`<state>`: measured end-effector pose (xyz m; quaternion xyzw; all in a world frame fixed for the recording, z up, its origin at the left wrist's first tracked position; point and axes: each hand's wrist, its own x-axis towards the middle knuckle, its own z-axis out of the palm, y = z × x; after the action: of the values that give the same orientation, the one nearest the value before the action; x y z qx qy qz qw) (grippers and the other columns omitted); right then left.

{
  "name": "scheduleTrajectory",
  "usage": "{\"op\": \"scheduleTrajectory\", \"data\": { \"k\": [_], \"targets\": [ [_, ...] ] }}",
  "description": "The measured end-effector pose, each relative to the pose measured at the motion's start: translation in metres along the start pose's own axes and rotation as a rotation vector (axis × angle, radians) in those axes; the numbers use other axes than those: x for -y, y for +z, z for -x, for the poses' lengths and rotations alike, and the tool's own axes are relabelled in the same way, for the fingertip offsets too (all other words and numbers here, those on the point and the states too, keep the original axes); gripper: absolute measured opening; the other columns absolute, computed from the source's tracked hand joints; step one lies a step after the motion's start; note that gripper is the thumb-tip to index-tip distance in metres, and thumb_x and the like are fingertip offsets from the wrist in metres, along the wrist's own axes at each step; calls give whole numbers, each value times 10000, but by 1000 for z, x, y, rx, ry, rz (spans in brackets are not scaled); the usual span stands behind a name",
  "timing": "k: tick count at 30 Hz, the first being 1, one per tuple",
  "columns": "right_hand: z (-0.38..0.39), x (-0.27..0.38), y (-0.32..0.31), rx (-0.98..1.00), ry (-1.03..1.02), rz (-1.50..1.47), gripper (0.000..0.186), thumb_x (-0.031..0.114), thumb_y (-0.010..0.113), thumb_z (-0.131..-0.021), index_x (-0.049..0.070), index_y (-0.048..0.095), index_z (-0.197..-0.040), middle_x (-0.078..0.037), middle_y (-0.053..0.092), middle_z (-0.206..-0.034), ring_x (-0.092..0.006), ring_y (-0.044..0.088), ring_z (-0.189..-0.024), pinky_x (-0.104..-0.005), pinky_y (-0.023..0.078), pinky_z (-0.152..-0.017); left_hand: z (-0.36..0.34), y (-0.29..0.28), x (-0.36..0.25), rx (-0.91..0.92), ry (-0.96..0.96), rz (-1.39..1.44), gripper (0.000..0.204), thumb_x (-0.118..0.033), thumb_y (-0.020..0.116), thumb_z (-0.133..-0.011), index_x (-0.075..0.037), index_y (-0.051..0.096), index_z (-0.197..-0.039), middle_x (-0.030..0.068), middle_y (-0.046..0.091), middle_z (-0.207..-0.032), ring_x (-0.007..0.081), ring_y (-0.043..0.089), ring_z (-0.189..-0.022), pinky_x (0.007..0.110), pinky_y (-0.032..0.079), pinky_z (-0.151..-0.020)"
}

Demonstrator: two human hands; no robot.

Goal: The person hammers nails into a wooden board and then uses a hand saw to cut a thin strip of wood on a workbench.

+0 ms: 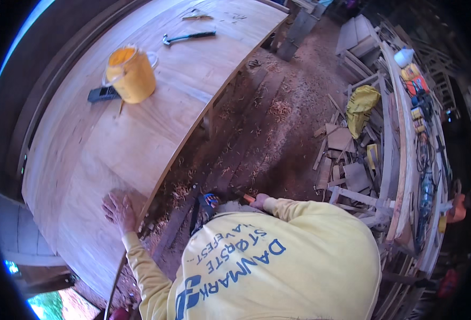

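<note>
My left hand [119, 210] lies flat near the edge of a large plywood panel [123, 165], fingers spread and holding nothing. Lower down, beyond the panel's edge, my right hand [259, 201] is closed on an orange-handled tool [249, 198]; its far end is too small and dark to make out. A yellow bucket [134, 80] with a pale handle stands on the panel, with a black blocky object [102, 95] beside it. Farther up the panel lies a claw hammer [190, 37] with a dark handle.
Wood shavings [281, 109] litter the dirt floor right of the panel. Scrap boards [342, 137] and a yellow sack [362, 106] are piled farther right. Behind them runs a long wooden bench [406, 160] crowded with tools and cords. A thin wood strip [197, 17] lies beyond the hammer.
</note>
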<state>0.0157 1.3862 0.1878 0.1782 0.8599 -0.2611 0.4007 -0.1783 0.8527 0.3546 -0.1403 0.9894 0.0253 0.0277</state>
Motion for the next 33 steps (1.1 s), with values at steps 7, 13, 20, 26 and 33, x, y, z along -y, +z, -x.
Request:
{"op": "scheduleTrajectory", "data": {
  "k": [7, 13, 20, 26, 33],
  "targets": [
    [36, -16, 45, -43, 248, -288, 655, 536, 792, -756, -58, 739, -1027, -179, 719, -985, -310, 710, -942, -439, 527, -775, -12, -10, -23, -24, 24, 22, 788, -579, 450, -999, -140, 230, -1617, 244, 130, -1670, 466, 107, -1532, 629, 128, -1207],
    [79, 22, 8, -193, 227, -644, 467, 404, 802, -747, -44, 728, -855, -104, 697, -757, -214, 681, -703, -392, 515, -617, -3, -14, -46, -19, 166, 3, 769, -543, 477, -993, -114, 276, -1599, 248, 173, -1658, 456, 123, -1532, 625, 138, -1207],
    [75, 88, -138, -717, -344, -786, 289, 242, 797, -836, 39, 592, -852, 1, 579, -753, -87, 531, -701, -314, 465, -593, -47, 4, -143, -97, 554, 103, 733, -494, 524, -984, -113, 327, -1579, 251, 214, -1646, 454, 161, -1525, 621, 158, -1201],
    [9, 206, -272, -729, -451, -736, 341, 245, 775, -765, -8, 625, -939, -114, 635, -816, -187, 610, -785, -385, 499, -706, -122, 15, -243, -196, 484, 177, 644, -510, 422, -1039, -142, 380, -1565, 90, 322, -1646, 344, 261, -1518, 565, 213, -1200],
    [-81, 303, -335, -700, -395, -839, 367, 247, 703, -789, 0, 526, -995, -213, 634, -882, -346, 654, -892, -437, 505, -765, -156, 24, -263, -202, 410, 391, 730, -575, 340, -1043, -44, 392, -1541, 177, 368, -1603, 345, 323, -1486, 520, 243, -1201]
  ]
}}
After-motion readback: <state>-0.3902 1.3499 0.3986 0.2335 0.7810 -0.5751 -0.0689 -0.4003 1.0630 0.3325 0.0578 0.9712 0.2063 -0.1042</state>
